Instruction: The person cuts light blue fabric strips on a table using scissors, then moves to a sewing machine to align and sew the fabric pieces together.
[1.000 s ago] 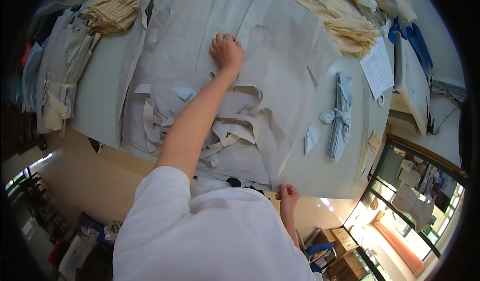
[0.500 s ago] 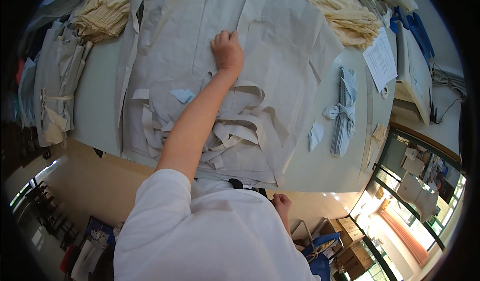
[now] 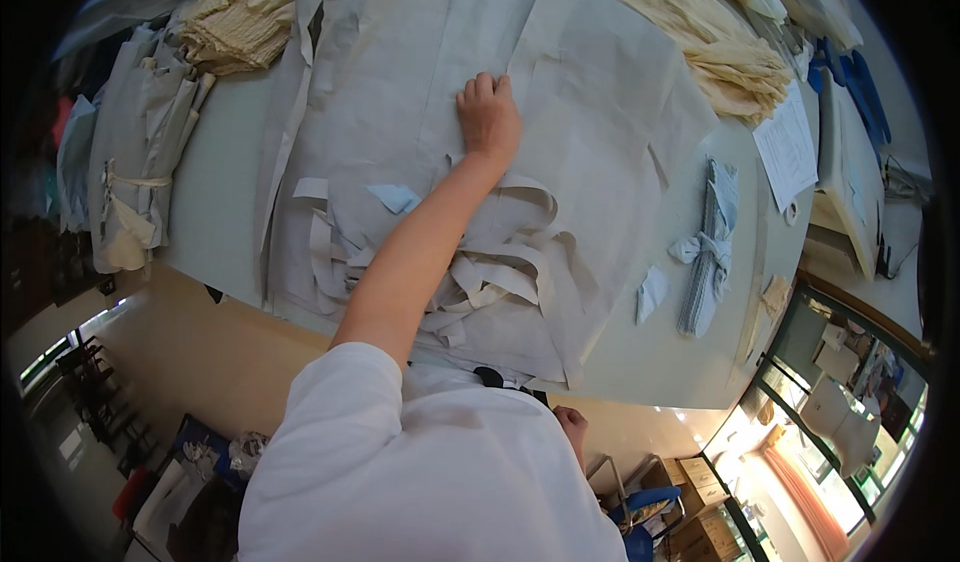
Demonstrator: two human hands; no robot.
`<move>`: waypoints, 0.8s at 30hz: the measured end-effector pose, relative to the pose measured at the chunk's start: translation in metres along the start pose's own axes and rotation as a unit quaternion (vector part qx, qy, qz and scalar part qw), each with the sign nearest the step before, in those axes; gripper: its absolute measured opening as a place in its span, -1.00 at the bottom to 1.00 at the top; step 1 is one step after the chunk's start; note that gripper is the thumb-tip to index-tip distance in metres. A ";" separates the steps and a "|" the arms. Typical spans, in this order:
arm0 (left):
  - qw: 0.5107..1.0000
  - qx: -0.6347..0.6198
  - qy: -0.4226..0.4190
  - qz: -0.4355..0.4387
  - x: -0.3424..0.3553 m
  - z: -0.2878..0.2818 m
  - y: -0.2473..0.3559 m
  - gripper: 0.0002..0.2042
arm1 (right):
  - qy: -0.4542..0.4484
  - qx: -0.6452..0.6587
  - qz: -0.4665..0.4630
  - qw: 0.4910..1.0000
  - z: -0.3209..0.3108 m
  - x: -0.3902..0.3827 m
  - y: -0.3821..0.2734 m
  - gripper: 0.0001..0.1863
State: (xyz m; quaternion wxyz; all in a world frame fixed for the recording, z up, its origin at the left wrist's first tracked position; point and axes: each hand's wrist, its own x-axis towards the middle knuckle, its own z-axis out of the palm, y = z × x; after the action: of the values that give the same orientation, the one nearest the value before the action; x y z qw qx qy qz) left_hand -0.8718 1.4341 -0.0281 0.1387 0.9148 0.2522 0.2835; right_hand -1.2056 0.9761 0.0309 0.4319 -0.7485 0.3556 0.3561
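Observation:
Large grey fabric pieces [image 3: 380, 92] lie layered over the table. My left hand [image 3: 488, 117] rests on them, knuckles up and fingers curled closed, just left of a folded fabric edge. Whether it pinches the cloth is hidden beneath the fingers. Under and beside my left forearm lie several loose grey fabric strips [image 3: 505, 272] in loops, with a small light blue scrap [image 3: 394, 198] nearby. Close to my body, below the table's front edge, my right hand [image 3: 572, 429] is closed; anything inside it is hidden.
A tied light blue fabric bundle [image 3: 710, 252] and a pale blue scrap [image 3: 651, 295] lie right, near a paper sheet [image 3: 787, 152]. Cream cloth [image 3: 700, 42] is piled at the far right. Tied grey bundles [image 3: 140, 162] and gathered cream cloth [image 3: 240, 17] stand left.
The whole view has shifted, so the scene sits farther right and slightly lower. My left hand stays at about the same spot on the grey fabric, still curled. My right hand remains by my body.

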 end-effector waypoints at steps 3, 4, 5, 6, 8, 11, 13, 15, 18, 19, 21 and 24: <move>1.000 0.012 0.012 0.002 0.011 -0.022 -0.016 -0.84 | 0.009 0.009 0.003 1.000 0.007 -0.004 0.000 -0.76; 0.999 0.027 0.020 -0.014 0.015 -0.030 -0.032 -0.84 | 0.011 0.013 0.005 1.000 0.007 -0.005 0.001 -0.76; 0.998 0.041 0.027 -0.029 0.020 -0.035 -0.043 -0.85 | 0.007 0.010 0.003 1.000 0.008 -0.004 0.005 -0.76; 0.997 0.053 0.023 -0.042 0.025 -0.038 -0.052 -0.84 | 0.002 0.004 0.000 1.000 0.006 0.001 0.009 -0.77; 0.995 0.074 0.014 -0.065 0.037 -0.038 -0.066 -0.82 | -0.003 -0.001 -0.004 1.000 0.005 0.005 0.014 -0.77; 0.994 0.077 -0.026 -0.076 0.053 -0.032 -0.075 -0.80 | -0.003 0.009 -0.007 1.000 0.007 0.004 0.013 -0.77; 0.995 0.081 -0.032 -0.057 0.054 -0.030 -0.081 -0.84 | -0.005 0.020 -0.015 1.000 0.007 0.003 0.009 -0.77; 0.997 0.065 -0.025 -0.045 0.054 -0.029 -0.085 -0.86 | 0.000 0.028 -0.003 1.000 0.010 0.001 0.003 -0.76; 0.999 0.016 -0.008 -0.044 0.053 -0.027 -0.091 -0.87 | -0.011 0.032 -0.011 0.999 0.013 0.002 0.007 -0.76; 0.999 -0.002 -0.006 -0.048 0.053 -0.026 -0.093 -0.88 | -0.016 0.030 -0.018 0.999 0.014 0.002 0.008 -0.76; 0.998 -0.028 0.002 -0.053 0.053 -0.024 -0.097 -0.89 | -0.018 0.022 -0.008 1.000 0.016 0.002 0.008 -0.76; 0.997 -0.050 0.018 -0.058 0.054 -0.021 -0.102 -0.92 | -0.014 0.021 0.007 1.000 0.018 0.002 0.004 -0.78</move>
State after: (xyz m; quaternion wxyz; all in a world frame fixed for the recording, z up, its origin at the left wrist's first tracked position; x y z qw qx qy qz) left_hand -0.8848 1.5503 -0.0275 0.1957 0.8853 0.2925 0.3040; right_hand -1.2117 0.9907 0.0210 0.4498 -0.7315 0.3622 0.3626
